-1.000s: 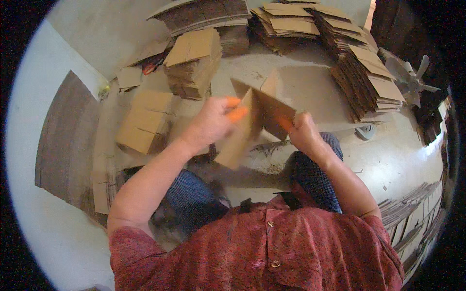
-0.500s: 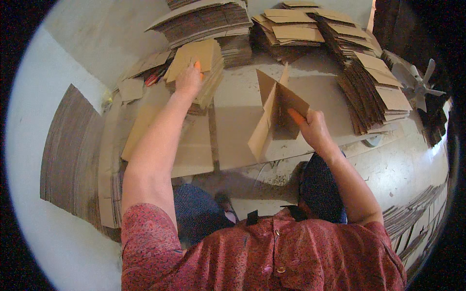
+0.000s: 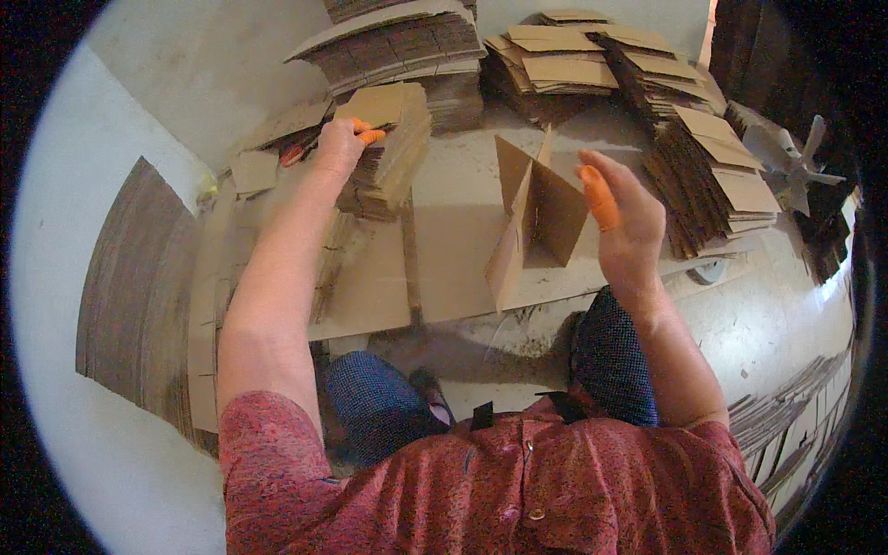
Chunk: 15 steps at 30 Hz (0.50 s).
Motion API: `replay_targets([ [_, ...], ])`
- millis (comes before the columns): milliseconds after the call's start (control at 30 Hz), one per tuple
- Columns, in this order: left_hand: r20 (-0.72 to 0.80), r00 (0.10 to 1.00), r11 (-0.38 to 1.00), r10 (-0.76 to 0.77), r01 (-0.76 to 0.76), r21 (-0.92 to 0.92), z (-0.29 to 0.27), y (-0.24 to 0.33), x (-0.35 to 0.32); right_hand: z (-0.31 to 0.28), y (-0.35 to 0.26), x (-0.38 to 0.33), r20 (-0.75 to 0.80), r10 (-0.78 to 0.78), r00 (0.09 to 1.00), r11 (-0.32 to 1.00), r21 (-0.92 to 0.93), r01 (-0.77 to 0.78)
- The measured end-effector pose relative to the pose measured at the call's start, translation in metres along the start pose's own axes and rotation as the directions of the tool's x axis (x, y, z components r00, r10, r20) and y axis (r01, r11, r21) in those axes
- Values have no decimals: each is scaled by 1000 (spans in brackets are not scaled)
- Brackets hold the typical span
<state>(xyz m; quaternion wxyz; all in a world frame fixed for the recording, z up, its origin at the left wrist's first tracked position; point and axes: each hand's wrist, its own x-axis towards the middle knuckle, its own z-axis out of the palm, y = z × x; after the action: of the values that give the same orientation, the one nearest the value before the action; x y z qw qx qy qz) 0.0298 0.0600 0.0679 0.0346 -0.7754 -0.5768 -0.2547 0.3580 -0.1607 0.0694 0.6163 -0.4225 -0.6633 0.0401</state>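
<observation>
My left hand (image 3: pixel 344 141) reaches far forward and rests on top of a stack of small brown cardboard pieces (image 3: pixel 393 148), its orange-capped fingertips pinching at the top piece. A crossed assembly of slotted cardboard pieces (image 3: pixel 536 217) stands upright on the flat cardboard sheets in front of me. My right hand (image 3: pixel 624 217) is beside that assembly on its right, fingers spread and lifted slightly off it, an orange cap on one finger. It holds nothing.
Tall stacks of flat cardboard (image 3: pixel 407 46) line the back, with more at the back middle (image 3: pixel 560 60) and right (image 3: pixel 712 180). Flat sheets (image 3: pixel 379 277) cover the floor in front of my knees. A large sheet (image 3: pixel 129 296) lies at left. A small fan (image 3: pixel 795 157) sits at right.
My left hand left the folded cardboard and stretched out to the stack at the back left. The crossed assembly was set standing, and my right hand let go of it.
</observation>
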Motion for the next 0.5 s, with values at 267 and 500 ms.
replay_targets([
  [267,-356,933,918,-45,-102,-384,-42,40,-27,4,-17,7,241,473,847,704,475,-528],
  [500,-367,732,620,574,-681,-389,-30,179,-139,-1,-2,17,397,569,720,231,763,-604],
])
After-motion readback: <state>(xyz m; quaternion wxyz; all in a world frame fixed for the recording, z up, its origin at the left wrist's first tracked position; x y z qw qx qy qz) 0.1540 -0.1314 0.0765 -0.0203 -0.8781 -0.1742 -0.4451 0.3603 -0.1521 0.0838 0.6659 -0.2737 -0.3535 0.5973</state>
